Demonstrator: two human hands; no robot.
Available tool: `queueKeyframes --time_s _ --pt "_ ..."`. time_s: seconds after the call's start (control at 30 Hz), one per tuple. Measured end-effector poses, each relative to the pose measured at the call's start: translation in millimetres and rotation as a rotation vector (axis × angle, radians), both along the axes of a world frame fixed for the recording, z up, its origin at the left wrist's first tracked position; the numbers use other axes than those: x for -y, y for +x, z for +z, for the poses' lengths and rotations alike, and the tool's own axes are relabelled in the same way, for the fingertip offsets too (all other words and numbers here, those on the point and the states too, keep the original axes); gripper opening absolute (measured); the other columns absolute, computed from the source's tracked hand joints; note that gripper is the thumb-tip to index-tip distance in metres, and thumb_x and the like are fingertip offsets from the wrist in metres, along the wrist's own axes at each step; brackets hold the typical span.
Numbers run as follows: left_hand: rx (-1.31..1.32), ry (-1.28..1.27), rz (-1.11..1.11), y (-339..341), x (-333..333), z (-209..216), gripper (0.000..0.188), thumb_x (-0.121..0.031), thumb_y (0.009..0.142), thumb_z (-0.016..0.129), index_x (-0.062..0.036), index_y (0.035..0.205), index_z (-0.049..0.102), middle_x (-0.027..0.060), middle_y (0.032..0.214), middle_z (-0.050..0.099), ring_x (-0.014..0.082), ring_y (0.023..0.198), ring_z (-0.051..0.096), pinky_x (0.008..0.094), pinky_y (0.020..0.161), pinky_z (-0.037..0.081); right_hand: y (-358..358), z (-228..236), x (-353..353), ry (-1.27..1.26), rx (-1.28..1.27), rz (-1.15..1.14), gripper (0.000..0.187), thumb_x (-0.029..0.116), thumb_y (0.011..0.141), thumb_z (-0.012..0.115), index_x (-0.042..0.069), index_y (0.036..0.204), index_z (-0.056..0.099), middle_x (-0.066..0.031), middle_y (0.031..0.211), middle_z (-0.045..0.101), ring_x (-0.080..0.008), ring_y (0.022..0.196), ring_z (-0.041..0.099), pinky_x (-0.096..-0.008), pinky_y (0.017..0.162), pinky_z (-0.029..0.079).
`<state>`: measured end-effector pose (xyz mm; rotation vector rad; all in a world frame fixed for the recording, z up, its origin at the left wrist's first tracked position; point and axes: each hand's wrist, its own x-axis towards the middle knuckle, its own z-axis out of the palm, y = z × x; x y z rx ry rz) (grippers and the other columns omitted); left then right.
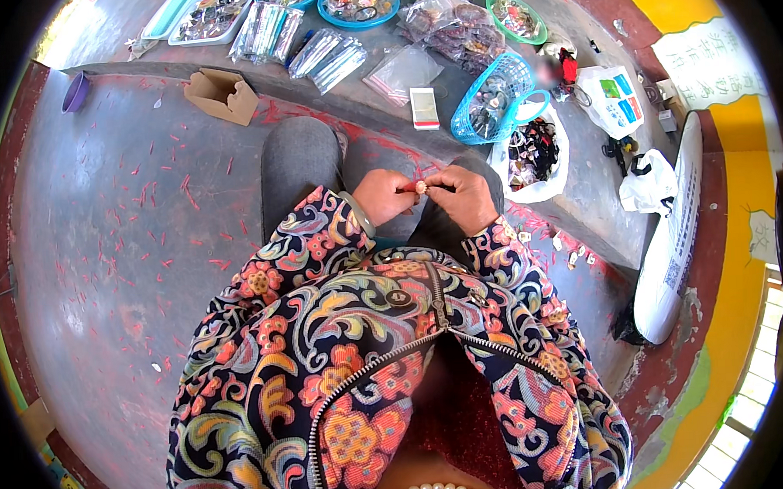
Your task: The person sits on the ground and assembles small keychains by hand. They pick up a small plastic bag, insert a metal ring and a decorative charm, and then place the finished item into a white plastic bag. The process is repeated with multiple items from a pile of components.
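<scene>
Over my lap, my left hand (384, 197) and my right hand (468, 197) meet fingertip to fingertip. Between them is a small round pale piece (420, 187) with a bit of red at its left side; it is too small to name its kind. The fingers of both hands are pinched at it, the left from one side and the right from the other. Several small pale pieces (572, 258) lie on the floor to the right of my knees. A white plastic bag (556, 180) of small dark and coloured bits stands open beyond my right hand.
On the raised ledge ahead are a blue basket (460, 123), a white tray (175, 35), a blue round tray (360, 24), see-through packets (335, 62) and a white box (423, 108). A cardboard box (219, 96) and purple bowl (76, 92) stand left. Red scraps litter the floor.
</scene>
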<state>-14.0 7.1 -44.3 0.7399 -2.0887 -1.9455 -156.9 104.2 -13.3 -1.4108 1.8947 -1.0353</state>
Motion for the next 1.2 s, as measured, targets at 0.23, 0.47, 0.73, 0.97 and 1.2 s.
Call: queueKeyframes --time_s 0.23,0.47,0.73,0.97,1.2 --pt "-0.05 -0.08 -0.077 -1 2 -21 0.019 -0.019 0.077 0.059 -0.0014 0.081 0.065 0.006 0.064 0.062 0.0062 0.046 0.051 0.0219 0.04 0.039 -5 -5 -2 0.181 0.166 -0.028 0.013 0.01 0.072 0.063 0.0 0.08 0.064 -0.0058 0.069 0.058 -0.0093 0.063 0.053 -0.0234 0.057 0.041" --pt "0.059 0.076 -0.084 -1 2 0 0.021 -0.021 0.077 0.06 -0.0008 0.08 0.065 0.0065 0.065 0.062 0.0069 0.048 0.052 0.0216 0.043 0.041 -10 -4 -2 0.233 0.106 0.066 0.019 0.014 0.073 0.063 -0.002 0.083 0.063 -0.0059 0.072 0.061 -0.0073 0.066 0.054 -0.0226 0.058 0.042" --pt "0.019 0.145 -0.107 -2 2 -23 0.022 -0.02 0.078 0.06 0.0011 0.085 0.064 0.0061 0.071 0.063 0.0076 0.06 0.057 0.0213 0.052 0.044 -9 9 0 0.271 0.12 0.113 0.016 0.013 0.073 0.063 -0.001 0.081 0.065 -0.0088 0.074 0.061 -0.0139 0.067 0.057 -0.0249 0.061 0.044" --pt "0.06 0.259 -0.191 -1 4 -3 0.021 -0.016 0.079 0.059 0.0006 0.091 0.063 0.005 0.075 0.063 0.0071 0.067 0.057 0.0203 0.058 0.044 -17 -3 -4 0.237 0.166 0.156 0.012 0.008 0.073 0.061 0.002 0.082 0.065 -0.0103 0.076 0.061 -0.0152 0.069 0.058 -0.0252 0.062 0.044" --pt "-0.061 0.434 -0.147 -4 0 -26 0.022 -0.013 0.083 0.054 0.0019 0.098 0.06 0.0072 0.086 0.063 0.0098 0.074 0.058 0.0227 0.066 0.047 -17 3 -3 0.08 -0.16 0.281 0.011 0.007 0.073 0.06 0.0 0.08 0.064 -0.0095 0.072 0.061 -0.0139 0.067 0.058 -0.0256 0.06 0.045"
